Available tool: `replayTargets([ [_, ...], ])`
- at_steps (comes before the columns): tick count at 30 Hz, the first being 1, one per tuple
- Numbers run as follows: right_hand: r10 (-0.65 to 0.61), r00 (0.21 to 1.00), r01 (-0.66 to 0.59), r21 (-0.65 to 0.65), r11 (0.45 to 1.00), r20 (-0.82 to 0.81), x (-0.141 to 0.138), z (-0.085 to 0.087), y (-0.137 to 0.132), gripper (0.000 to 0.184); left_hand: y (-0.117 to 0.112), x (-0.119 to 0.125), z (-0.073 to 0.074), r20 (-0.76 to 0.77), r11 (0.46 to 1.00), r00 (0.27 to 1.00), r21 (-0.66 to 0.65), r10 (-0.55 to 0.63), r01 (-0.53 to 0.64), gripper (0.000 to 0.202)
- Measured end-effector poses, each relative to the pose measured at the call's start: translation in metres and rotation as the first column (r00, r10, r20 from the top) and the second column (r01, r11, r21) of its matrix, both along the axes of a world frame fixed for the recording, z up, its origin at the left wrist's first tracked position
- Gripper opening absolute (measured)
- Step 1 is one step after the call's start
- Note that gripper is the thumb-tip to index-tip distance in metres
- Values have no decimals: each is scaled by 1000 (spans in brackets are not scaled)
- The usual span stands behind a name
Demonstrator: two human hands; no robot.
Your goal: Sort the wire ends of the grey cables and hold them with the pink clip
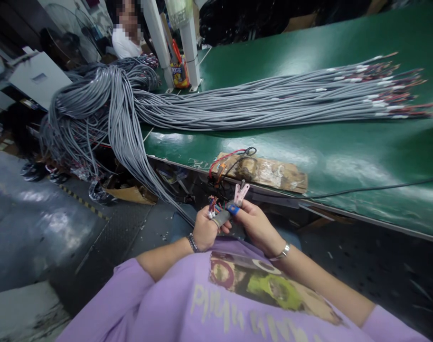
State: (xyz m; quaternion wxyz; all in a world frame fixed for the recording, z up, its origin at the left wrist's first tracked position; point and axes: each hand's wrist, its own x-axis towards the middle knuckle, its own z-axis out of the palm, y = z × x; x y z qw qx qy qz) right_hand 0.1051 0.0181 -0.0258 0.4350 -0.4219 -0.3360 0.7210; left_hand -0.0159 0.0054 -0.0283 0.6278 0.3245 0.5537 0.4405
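My left hand [205, 232] is closed round the ends of several grey cables [183, 211], in front of my body. Thin coloured wires [212, 204] and white collars stick up from its grip, and a grey cover wraps its thumb. Close beside it, my right hand [257, 225] pinches at coloured wires between the two hands; its fingertips are partly hidden. Blue tape [233, 209] goes round the right thumb. A pale pink clothespin [241, 194] stands just above the right fingers; whether they touch it I cannot tell.
A long bundle of grey cables [238, 107] lies across the green table [344, 156], draping into a heap [84, 99] at left. On the table's near edge sits a worn wooden board [280, 175] with red and black leads. A person [127, 38] is behind the heap, near white posts [190, 52].
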Motion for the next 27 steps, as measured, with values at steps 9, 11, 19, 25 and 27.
replayTargets([
  [9, -91, 973, 65, -123, 990, -213, 16, -21, 7, 37, 0, -6, 22, 76, 998, 996, -24, -49, 51, 51],
  [11, -67, 969, 33, -144, 989, -238, 19, -16, 13, 40, 1, -5, 24, 113, 995, 989, -28, -96, 100, 52],
  [19, -10, 972, -8, -73, 997, -233, 17, -4, 28, 48, 7, 8, 24, 135, 986, 977, 7, -167, 168, 50],
  [25, -47, 968, 33, -57, 998, -247, 15, -6, 28, 40, 11, 10, 25, 158, 989, 977, -21, -144, 149, 44],
  [27, -55, 965, 41, -60, 997, -256, 14, -5, 28, 40, 11, 10, 23, 155, 989, 978, -24, -139, 144, 43],
])
